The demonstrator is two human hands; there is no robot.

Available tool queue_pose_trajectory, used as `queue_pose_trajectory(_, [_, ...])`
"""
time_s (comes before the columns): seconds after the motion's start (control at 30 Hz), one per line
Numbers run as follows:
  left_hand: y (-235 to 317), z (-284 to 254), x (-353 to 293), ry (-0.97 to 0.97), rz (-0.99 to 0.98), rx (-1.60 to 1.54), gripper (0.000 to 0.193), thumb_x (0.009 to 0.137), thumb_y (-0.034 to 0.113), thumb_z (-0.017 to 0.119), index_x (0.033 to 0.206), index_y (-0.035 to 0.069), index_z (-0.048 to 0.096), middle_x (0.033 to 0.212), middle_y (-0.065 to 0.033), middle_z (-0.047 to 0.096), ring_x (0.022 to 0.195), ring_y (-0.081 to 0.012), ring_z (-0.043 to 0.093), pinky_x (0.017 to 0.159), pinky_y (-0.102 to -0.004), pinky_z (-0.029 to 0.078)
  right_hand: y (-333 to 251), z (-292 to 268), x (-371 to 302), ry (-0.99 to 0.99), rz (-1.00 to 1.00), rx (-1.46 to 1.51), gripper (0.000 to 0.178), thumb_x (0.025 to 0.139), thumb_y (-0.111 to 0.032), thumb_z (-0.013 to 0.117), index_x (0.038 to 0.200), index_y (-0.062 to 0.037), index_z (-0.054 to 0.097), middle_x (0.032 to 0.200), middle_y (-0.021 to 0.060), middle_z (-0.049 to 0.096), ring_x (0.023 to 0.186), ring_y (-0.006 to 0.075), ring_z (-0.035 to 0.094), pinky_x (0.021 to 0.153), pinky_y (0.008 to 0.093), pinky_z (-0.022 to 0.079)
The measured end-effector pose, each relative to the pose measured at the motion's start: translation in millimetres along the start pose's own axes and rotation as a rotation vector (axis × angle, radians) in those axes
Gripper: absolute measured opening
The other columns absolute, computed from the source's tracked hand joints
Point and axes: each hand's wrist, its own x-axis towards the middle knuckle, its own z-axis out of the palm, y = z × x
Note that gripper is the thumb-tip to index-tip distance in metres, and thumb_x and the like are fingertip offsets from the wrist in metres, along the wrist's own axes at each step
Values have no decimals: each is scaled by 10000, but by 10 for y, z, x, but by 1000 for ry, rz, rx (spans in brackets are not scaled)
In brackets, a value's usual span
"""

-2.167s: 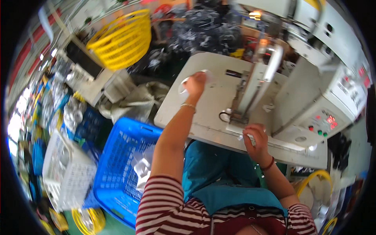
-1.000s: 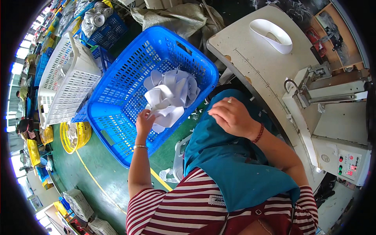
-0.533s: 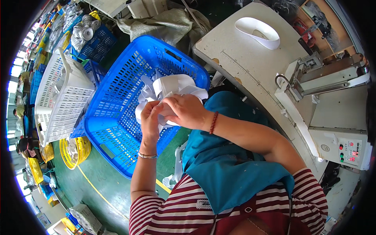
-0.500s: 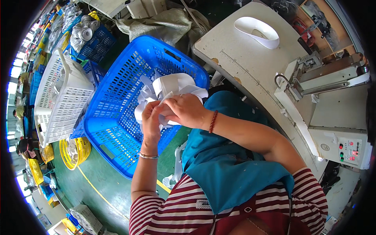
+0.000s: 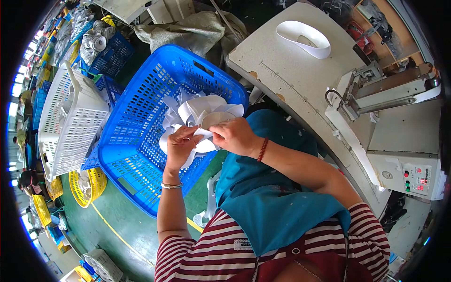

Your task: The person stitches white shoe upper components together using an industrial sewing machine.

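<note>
Both hands are over a blue plastic basket (image 5: pixel 123 170), close together near its right side. My left hand (image 5: pixel 180 147) pinches a white strip (image 5: pixel 205 133) between thumb and fingers. A short way to the right, my right hand (image 5: pixel 236 137) grips the same strip, its fingers curled in. Under and behind the hands lies a loose heap of white bands (image 5: pixel 189 109), many bent into loops. My fingers partly hide the held piece, so its ends cannot be made out.
To the right, a worktable (image 5: pixel 277 61) carries a white band loop (image 5: pixel 305 39) and a machine with an arm (image 5: pixel 390 99) and a button panel (image 5: pixel 416 179). A white basket (image 5: pixel 75 124) and a yellow basket (image 5: pixel 97 184) stand left. Behind lies a crumpled sack (image 5: pixel 190 32).
My hands have moved apart, the right one shifting right and slightly down, so more of the white strip shows between them. The whole view has shifted slightly.
</note>
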Motion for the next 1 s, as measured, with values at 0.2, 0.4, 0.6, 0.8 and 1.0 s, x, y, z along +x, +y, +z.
queue_pose_trajectory(0.2, [345,-73,168,-191,-385,-171,431,848,257,497,1221,41,520,706,-24,559,613,-109,552,528,-224,448,-11,-127,-11,30,-111,51,163,658,-46,635,819,-64,615,701,72,610,656,248,605,588,351,479])
queue_pose_trajectory(0.4, [90,105,308,28,-327,-27,312,779,127,638,1075,31,622,714,-9,624,606,-53,562,462,-187,433,-109,-151,-164,23,-138,98,167,638,-28,643,797,-65,604,742,56,613,703,233,602,666,340,474])
queue_pose_trajectory(0.6, [-339,-177,287,455,-396,-194,311,780,111,647,1083,43,625,830,-54,672,654,-98,639,447,-188,457,-350,-547,-386,102,-117,380,131,671,-14,616,800,-38,602,770,86,612,655,220,597,589,305,467])
queue_pose_trajectory(0.8, [-634,-49,350,501,-456,-208,305,786,134,644,1076,38,627,867,-62,668,636,-115,638,441,-197,471,-425,-1079,-586,356,366,814,63,758,-5,582,812,17,604,734,36,607,635,74,515,574,216,411])
queue_pose_trajectory(1.0, [-299,-67,391,110,-222,1000,323,742,244,655,1026,93,644,788,-117,659,645,-230,645,562,-326,504,-422,-1779,-764,628,267,1027,114,806,0,528,906,40,566,836,86,618,740,128,583,640,252,461])
